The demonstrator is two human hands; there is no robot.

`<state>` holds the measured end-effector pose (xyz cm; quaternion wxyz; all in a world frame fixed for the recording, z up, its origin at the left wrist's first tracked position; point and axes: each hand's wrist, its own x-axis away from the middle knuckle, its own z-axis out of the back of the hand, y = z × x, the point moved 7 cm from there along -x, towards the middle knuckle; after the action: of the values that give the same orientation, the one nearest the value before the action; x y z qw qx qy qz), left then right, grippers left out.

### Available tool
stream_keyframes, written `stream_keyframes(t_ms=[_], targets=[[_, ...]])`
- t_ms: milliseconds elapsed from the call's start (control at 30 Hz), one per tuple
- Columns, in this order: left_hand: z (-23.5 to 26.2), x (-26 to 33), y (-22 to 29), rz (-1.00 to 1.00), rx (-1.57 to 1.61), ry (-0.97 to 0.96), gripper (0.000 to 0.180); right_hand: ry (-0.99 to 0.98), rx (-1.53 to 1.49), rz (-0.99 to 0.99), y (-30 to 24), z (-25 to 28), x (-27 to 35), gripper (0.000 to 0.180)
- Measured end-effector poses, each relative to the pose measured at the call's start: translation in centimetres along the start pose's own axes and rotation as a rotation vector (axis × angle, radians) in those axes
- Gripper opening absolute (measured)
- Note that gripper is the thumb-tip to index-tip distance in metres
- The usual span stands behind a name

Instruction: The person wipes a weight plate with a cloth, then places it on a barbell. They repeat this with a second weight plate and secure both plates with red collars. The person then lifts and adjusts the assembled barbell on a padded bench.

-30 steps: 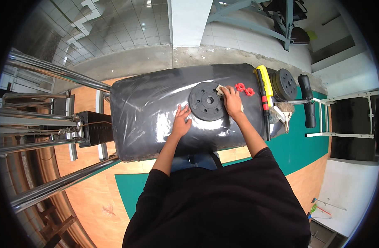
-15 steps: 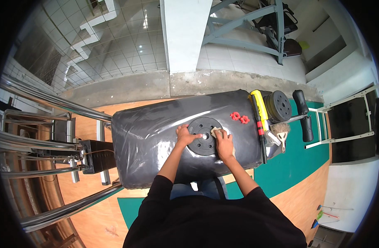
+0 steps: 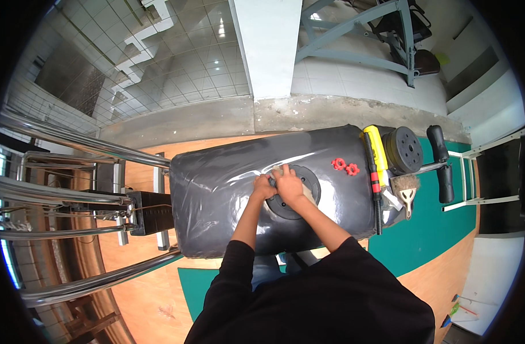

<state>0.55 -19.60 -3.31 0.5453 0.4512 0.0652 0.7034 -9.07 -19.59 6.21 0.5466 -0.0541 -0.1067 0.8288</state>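
- A black round weight plate (image 3: pixel 309 176) lies flat at the centre of the frame, on a black padded bench (image 3: pixel 211 198) in shiny wrapping.
- The right hand (image 3: pixel 289 184) reaches over the plate's upper-left part, its fingers bent and closed on a pale cloth (image 3: pixel 308 195) that shows beneath the hand and wrist.
- The left hand (image 3: pixel 263 187) is just beside it at the plate's left edge, fingers bent; whether they grip the rim, I cannot tell.
- Right of the plate, two red star-shaped collars (image 3: pixel 352 169) lie close together on the bench.
- Further right are a black rod with a red band (image 3: pixel 375 182), a yellow object (image 3: pixel 376 150), a stack of dark plates (image 3: pixel 404 150) and a wide brush (image 3: pixel 407 194) with a pale handle.
- Chrome tubes (image 3: pixel 73 137) cross the left of the frame; a green mat (image 3: pixel 411 235) covers floor at lower right.
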Motion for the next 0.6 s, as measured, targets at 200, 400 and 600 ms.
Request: stream_keyframes(t_ms=[200,400,600], targets=[[1.5,2.3,1.7,0.028,0.066,0.069,0.115,0.107,-0.014,-0.157,8.9,3.2,7.9,0.039],[0.8,1.8,3.5,-0.054,-0.159,0.041,0.112,0.129,-0.374,-0.247,12.3,2.3,14.7,0.042],[0.8,2.9,1.8,0.132,0.220,0.112,0.114,0.126,-0.504,-0.316,12.8,1.2,13.9,0.040]])
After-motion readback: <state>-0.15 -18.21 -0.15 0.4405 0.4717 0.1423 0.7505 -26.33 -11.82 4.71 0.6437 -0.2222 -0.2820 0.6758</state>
